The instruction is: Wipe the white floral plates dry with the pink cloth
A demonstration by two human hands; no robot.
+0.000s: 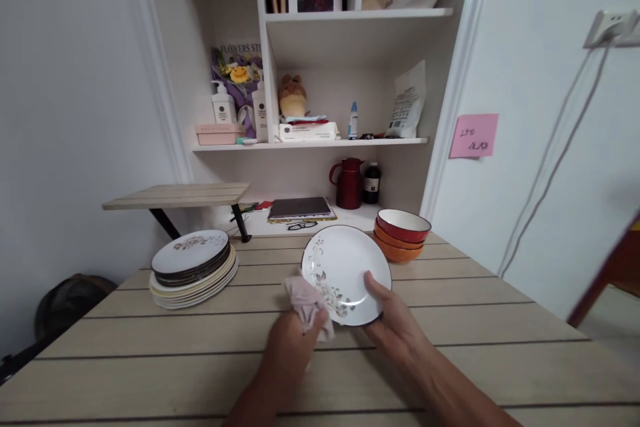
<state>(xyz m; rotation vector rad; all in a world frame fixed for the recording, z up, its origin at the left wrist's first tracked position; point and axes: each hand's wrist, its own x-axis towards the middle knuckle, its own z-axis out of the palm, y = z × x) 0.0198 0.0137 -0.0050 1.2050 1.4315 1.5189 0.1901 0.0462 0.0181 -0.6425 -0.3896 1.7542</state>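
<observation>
A white plate (345, 267) with a dark rim and a brown floral pattern is held tilted above the table. My right hand (400, 323) grips its lower right edge, the thumb on the face and the other fingers behind. Bunched in my left hand (295, 340) is a pale pink cloth (306, 300), which meets the plate's lower left rim. On the left, a stack of plates (193, 273) has dark-rimmed ones above pale and yellowish-rimmed ones. Behind the held plate to the right stand stacked bowls (403, 233), a red one on top of orange ones.
The slatted wooden table (450, 360) carries a small raised shelf (175, 195) at its back left. Behind lie a closed laptop (300, 207) and eyeglasses (303, 225), near a red jug (349, 183) and a dark bottle (371, 183). A cable (555, 160) hangs down the right wall.
</observation>
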